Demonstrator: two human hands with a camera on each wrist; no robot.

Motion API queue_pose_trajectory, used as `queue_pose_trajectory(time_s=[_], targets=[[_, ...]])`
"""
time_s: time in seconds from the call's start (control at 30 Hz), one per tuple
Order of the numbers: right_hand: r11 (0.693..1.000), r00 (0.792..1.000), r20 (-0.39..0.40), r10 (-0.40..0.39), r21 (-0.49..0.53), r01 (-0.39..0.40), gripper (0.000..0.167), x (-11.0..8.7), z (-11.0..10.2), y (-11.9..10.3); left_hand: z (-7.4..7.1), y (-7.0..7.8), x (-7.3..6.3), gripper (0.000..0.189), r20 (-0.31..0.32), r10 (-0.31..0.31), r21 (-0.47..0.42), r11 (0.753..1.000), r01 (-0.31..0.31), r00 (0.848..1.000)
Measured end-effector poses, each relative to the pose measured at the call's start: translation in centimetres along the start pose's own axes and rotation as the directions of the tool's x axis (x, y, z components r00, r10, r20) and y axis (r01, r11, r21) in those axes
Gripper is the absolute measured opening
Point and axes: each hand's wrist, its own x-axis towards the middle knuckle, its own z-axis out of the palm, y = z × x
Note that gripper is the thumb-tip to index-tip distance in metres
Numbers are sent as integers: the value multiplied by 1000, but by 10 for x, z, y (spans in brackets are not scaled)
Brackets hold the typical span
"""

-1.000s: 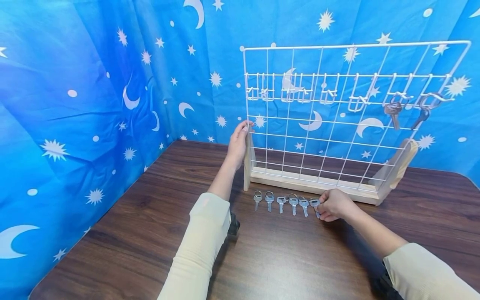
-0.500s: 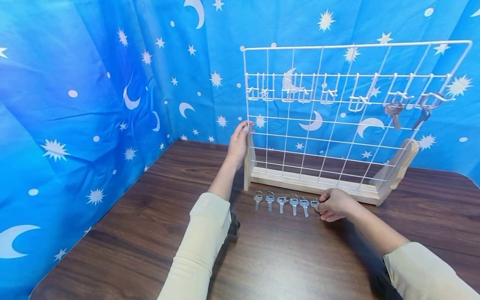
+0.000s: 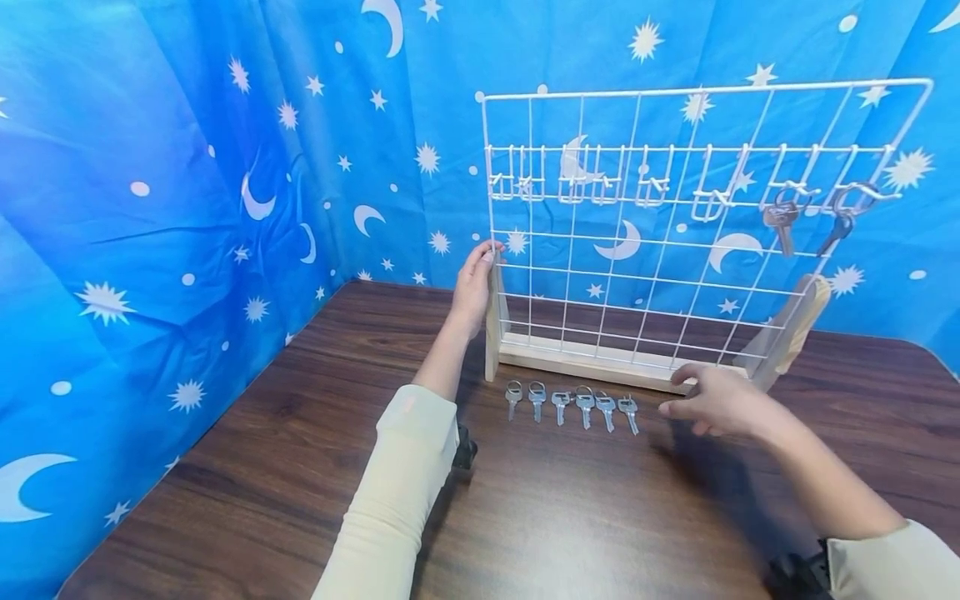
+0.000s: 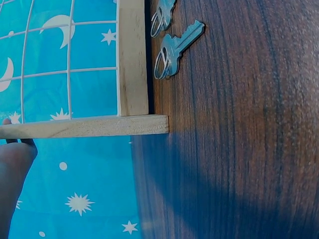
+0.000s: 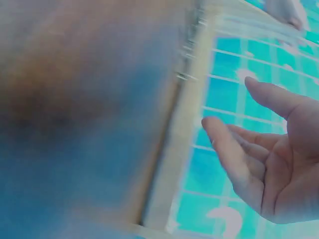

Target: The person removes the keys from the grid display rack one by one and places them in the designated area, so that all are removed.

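A white wire grid rack stands on a wooden base (image 3: 585,363). My left hand (image 3: 472,287) grips its left edge, just above the wooden side piece (image 3: 492,337); the left wrist view shows that side piece (image 4: 89,127) with part of the hand (image 4: 15,164) beside it. Several silver keys with rings lie in a row before the base. My right hand (image 3: 723,402) holds nothing. It hovers right of the rightmost key (image 3: 628,412), thumb and fingers spread apart. The right wrist view also shows this hand (image 5: 274,164) with no key in it.
Pairs of white wire hooks (image 3: 651,187) line the upper grid. One key (image 3: 782,218) hangs at the right, and a darker key (image 3: 838,229) hangs beside it near the edge. A blue star-and-moon cloth (image 3: 405,125) closes off the back and left of the brown table (image 3: 300,450).
My right hand has let go of the rightmost key and moved away to the right. That key now lies fully in sight in the row. My left hand has stayed on the rack.
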Motion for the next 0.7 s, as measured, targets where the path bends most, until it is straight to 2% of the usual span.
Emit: queue_pose_trajectory(time_s=[0.1,0.17,0.27,0.33,0.4,0.43,0.5,0.53,0.6,0.63,0.67,0.7], targets=[[996,995,-94,-36,-80,29,60,-9,-20,-3,-1,0,2,35,11,-3,-17,1000,3,1000],[993,981,-184,-56,-108,36,60,-16,-34,-6,-1,-1,2,35,18,-10,-23,1000,11,1000],[995,942,-329,-68,-95,39,60,-27,-50,-12,-1,-2,1,36,21,-23,-29,999,24,1000],[996,899,-435,-57,-88,21,60,-34,-58,-18,-1,-2,1,35,14,-22,-26,999,22,1000],[997,840,-541,-38,-72,-1,58,-40,-64,-25,0,-2,0,34,3,-10,-22,1000,10,1000],[998,800,-599,-32,-65,-8,55,-43,-66,-29,0,-2,0,34,-1,-5,-19,1000,5,1000],[1000,699,-716,-10,-25,-11,49,-48,-69,-36,0,2,-1,34,-2,-11,-14,1000,11,1000],[1000,641,-767,-5,-6,1,45,-49,-71,-39,0,2,-1,34,-2,-8,-15,1000,8,1000],[998,538,-843,21,50,39,39,-49,-75,-43,0,2,-1,35,-2,-7,-14,1000,7,1000],[995,499,-866,39,77,57,39,-47,-77,-44,0,2,0,35,0,-7,-15,1000,7,1000],[992,473,-879,60,104,66,40,-45,-79,-45,0,2,-1,35,1,-8,-17,1000,8,1000],[991,464,-882,83,124,59,41,-43,-81,-45,-1,-2,1,35,0,-1,-20,1000,1,1000]])
